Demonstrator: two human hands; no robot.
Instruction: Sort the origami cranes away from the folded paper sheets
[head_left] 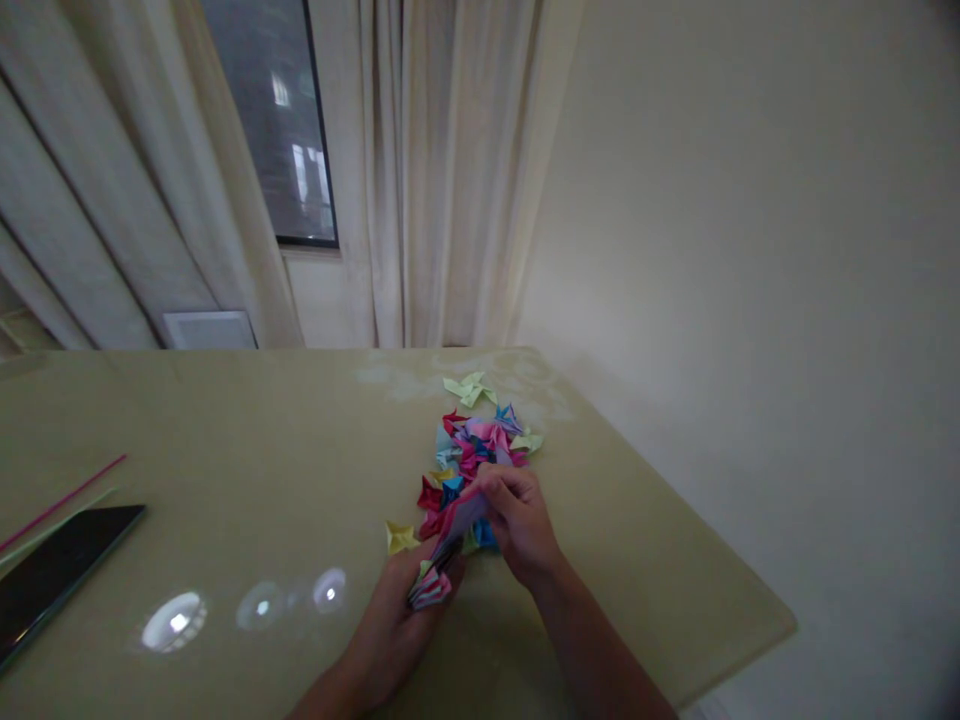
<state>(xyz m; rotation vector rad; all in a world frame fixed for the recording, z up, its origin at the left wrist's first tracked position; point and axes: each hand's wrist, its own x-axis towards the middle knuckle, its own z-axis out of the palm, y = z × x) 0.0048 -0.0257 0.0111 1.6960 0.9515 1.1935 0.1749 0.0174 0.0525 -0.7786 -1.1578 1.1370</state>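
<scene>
My left hand [397,625] grips a small stack of coloured paper sheets [431,588] by its near end, low over the table. My right hand [517,520] pinches the top pale purple sheet [466,512] of that stack and lifts its far end. Just beyond both hands lies a heap of folded paper pieces [476,455] in red, pink, blue and green. A single yellow folded piece [400,537] lies to the left of the stack.
The beige table [247,450] ends at the right edge by a bare wall. A dark flat tablet [56,570] and a pink stick [64,498] lie at the far left. Pale green folded pieces [470,388] lie farther back. Curtains and a window stand behind.
</scene>
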